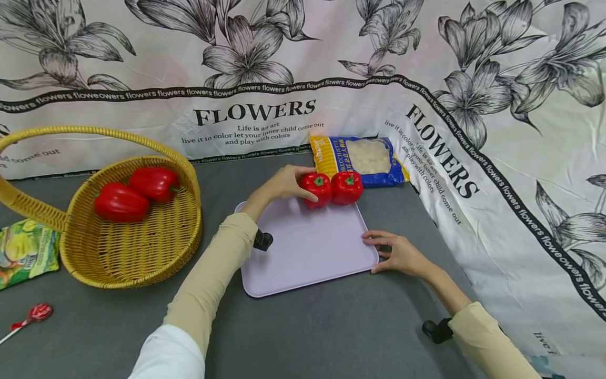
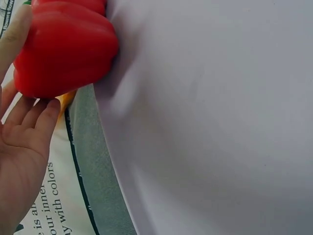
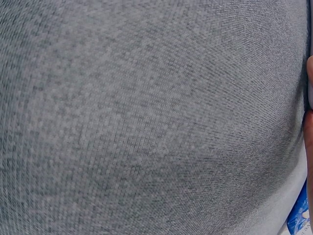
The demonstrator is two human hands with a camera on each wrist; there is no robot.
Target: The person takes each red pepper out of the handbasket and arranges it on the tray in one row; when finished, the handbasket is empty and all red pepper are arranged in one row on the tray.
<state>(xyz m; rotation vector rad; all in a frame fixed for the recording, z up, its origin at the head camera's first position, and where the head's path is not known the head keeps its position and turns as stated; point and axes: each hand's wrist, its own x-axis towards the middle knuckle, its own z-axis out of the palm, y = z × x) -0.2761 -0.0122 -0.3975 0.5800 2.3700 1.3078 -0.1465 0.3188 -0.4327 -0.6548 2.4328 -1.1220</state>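
My left hand (image 1: 286, 185) holds a red bell pepper (image 1: 318, 189) at the far edge of a pale lilac tray (image 1: 293, 252), thumb and fingers on opposite sides of it. A second red bell pepper (image 1: 347, 188) sits right beside it on the right. In the left wrist view, the held pepper (image 2: 68, 51) lies between the thumb and the fingertips, over the tray's edge. My right hand (image 1: 397, 255) grips the tray's right edge near its front corner. Only the fingers (image 3: 310, 142) of that hand show at the side of the right wrist view.
A yellow wicker basket (image 1: 132, 263) with a tall handle stands on the left, two red bell peppers (image 1: 122, 202) in it. Behind the tray lies a blue and yellow pasta bag (image 1: 366, 158). A green packet (image 1: 28, 252) and a lollipop (image 1: 39, 312) lie at far left.
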